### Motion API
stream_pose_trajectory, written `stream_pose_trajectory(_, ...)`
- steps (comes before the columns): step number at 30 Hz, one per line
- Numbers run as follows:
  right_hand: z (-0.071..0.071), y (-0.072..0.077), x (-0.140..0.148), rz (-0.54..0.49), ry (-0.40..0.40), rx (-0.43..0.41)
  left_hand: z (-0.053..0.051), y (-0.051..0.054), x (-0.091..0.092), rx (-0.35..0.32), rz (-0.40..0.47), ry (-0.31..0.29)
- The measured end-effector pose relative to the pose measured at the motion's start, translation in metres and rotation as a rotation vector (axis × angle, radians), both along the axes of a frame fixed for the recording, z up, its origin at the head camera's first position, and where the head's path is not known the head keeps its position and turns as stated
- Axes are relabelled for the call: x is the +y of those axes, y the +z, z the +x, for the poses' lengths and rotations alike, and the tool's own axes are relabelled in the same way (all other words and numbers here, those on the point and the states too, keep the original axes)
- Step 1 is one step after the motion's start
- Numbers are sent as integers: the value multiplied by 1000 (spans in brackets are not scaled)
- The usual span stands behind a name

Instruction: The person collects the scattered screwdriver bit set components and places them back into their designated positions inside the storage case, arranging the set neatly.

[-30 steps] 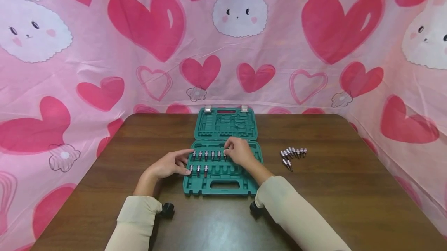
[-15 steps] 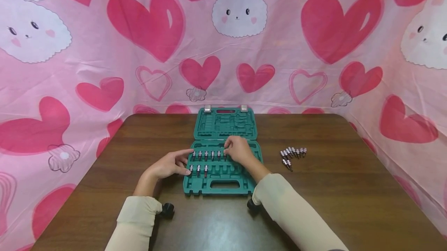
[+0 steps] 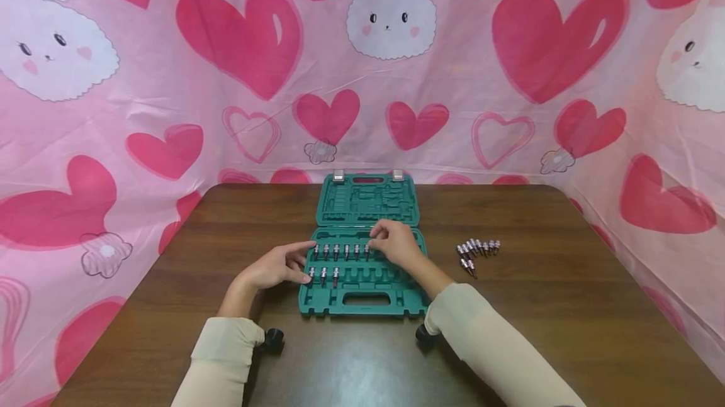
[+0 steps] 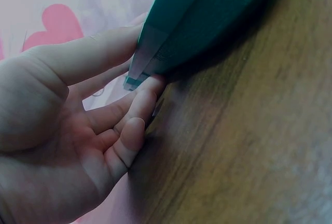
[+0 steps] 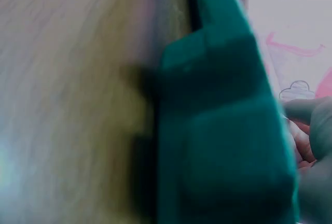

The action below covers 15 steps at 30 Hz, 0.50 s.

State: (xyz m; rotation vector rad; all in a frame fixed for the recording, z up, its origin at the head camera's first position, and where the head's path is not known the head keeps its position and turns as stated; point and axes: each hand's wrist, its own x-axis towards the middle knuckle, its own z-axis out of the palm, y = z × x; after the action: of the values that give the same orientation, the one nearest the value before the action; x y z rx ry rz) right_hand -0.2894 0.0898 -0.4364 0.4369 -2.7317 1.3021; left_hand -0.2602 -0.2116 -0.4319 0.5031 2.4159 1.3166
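A green plastic tool case (image 3: 362,301) lies unfolded on the table, its lid (image 3: 367,200) at the back. Silver bit sockets (image 3: 337,252) with dark tips sit in its far row, and 3 more bit sockets (image 3: 324,276) in the near row. My left hand (image 3: 277,267) rests against the case's left edge, thumb and forefinger spread over the rim; in the left wrist view its other fingers (image 4: 132,136) touch the side. My right hand (image 3: 394,245) is over the case, fingertips just beside the rightmost far-row socket (image 3: 367,251) and seemingly off it. The right wrist view hides those fingertips.
Several loose bit sockets (image 3: 478,248) lie on the brown wooden table (image 3: 527,306) right of the case. The near row has vacant slots (image 3: 365,275) on its right. A pink heart-patterned cloth (image 3: 362,130) stands behind and along both sides.
My right hand held a bit socket at the far row's right end; its fingers have come off, and the hand has shifted slightly right. The left hand stays put.
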Motion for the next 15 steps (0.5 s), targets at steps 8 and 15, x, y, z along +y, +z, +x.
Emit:
stream_pose_trajectory(8,2,8,13,2,40,39,0,3,0,6,0,0)
stream_pose_trajectory(15,2,15,34,21,63,42,0,1,-1,4,-5,-1)
